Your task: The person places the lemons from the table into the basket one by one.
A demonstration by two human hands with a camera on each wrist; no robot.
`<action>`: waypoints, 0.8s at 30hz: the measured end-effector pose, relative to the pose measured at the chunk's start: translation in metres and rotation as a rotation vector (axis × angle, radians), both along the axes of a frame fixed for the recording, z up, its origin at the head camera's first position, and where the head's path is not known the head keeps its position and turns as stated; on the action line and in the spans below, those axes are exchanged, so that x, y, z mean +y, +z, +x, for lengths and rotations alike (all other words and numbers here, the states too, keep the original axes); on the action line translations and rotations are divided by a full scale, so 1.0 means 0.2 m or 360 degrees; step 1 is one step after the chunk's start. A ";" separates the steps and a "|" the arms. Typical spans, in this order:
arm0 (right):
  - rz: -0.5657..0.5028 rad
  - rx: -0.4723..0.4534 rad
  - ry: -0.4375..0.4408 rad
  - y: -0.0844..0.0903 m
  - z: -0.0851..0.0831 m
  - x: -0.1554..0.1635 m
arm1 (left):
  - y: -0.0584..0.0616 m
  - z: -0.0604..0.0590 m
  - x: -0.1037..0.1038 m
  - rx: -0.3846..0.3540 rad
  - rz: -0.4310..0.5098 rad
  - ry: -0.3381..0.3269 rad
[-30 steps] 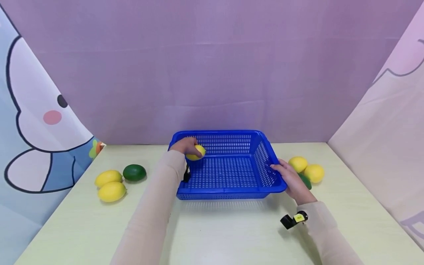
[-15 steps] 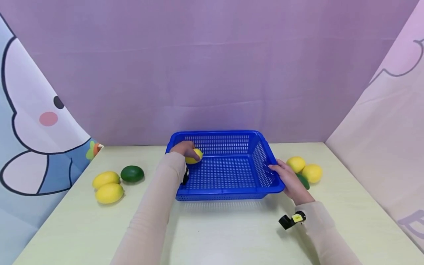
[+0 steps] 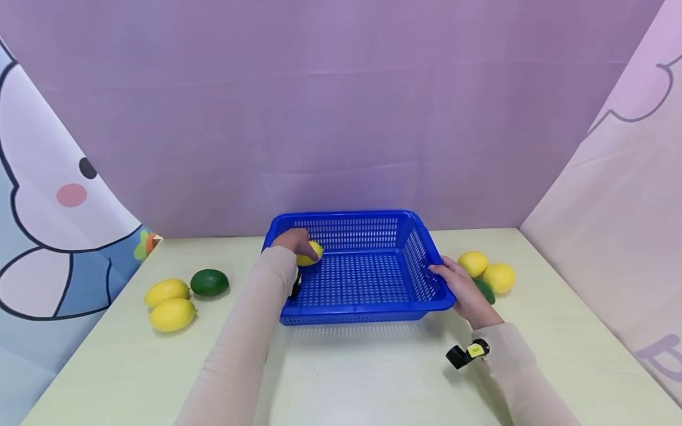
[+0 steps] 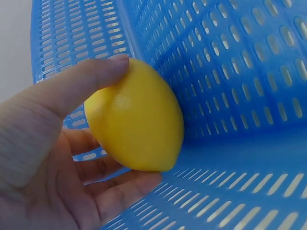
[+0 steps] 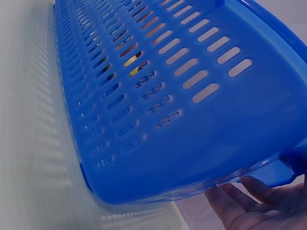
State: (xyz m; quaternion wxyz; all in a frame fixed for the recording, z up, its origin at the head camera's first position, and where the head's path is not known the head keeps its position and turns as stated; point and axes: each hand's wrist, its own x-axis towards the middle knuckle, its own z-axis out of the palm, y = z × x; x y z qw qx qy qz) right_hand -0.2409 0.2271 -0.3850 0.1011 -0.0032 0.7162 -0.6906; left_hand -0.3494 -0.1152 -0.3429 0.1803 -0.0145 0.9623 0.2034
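Observation:
A blue slotted plastic basket (image 3: 367, 306) stands at the middle of the table. My left hand (image 3: 292, 239) reaches into its left end and holds a yellow lemon (image 3: 309, 254). In the left wrist view the thumb lies on one side of the lemon (image 4: 139, 117) and the fingers on the other, close to the basket's walls and slotted floor. At the right end my right hand (image 3: 462, 289) grips the basket's rim, thumb over the top edge. Seen from the right wrist, its fingers (image 5: 218, 199) touch the outside of the basket (image 5: 201, 139).
Left of the basket lie two lemons (image 3: 172, 314) and a dark green fruit (image 3: 209, 283) on the pale table (image 3: 351, 378). On the right are two more yellow fruits (image 3: 498, 277) and a green one (image 3: 483, 290), partly behind my right hand. A purple cloth (image 3: 341, 118) hangs behind.
The head view has drifted slightly, so everything shifts a little left. My left hand and the lemon are slightly lower in the basket. My right hand keeps its grip on the rim.

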 end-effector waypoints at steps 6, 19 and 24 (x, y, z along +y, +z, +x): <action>0.0017 0.0001 0.0001 0.01 0.00 0.00 | 0.01 0.00 0.00 -0.0012 -0.0006 0.0017; -0.0004 -0.0001 0.0004 0.01 0.01 0.00 | 0.04 0.01 0.00 0.0038 -0.0115 -0.0036; -0.0016 0.0004 0.0012 0.01 0.00 0.00 | 0.05 0.01 0.00 0.0045 -0.0164 -0.0066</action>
